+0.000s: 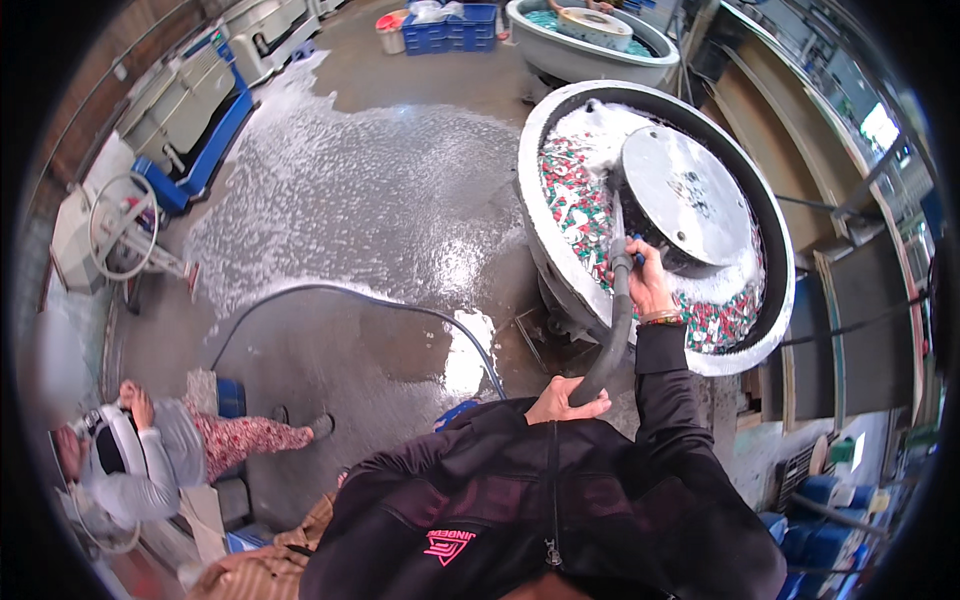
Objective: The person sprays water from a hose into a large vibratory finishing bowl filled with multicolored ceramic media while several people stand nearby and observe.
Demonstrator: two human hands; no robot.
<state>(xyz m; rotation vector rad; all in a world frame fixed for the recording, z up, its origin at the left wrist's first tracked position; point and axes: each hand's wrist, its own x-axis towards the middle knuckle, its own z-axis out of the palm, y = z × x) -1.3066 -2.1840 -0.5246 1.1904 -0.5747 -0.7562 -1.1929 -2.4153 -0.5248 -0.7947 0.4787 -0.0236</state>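
Note:
My right hand point(651, 283) is closed round the front end of a dark hose point(617, 318), at a fitting with a small blue lever point(639, 259). A pale spray or nozzle tip point(617, 215) points into a big round tub point(537, 215), over its near left part. Small red, green and white pieces point(572, 190) fill the tub's ring, with white foam point(600, 125) among them. A flat round metal cover point(685, 190) caps the tub's middle. Close to my chest, my left hand point(560, 401) grips the hose further back, its thumb lying along it.
The hose's dark length point(370, 296) curves across the wet floor, where foam point(350, 170) spreads widely. A person point(150, 440) sits at the lower left. Another round tub point(590, 62) stands at the back, near blue crates point(450, 32). A handwheel machine point(122, 225) is at left.

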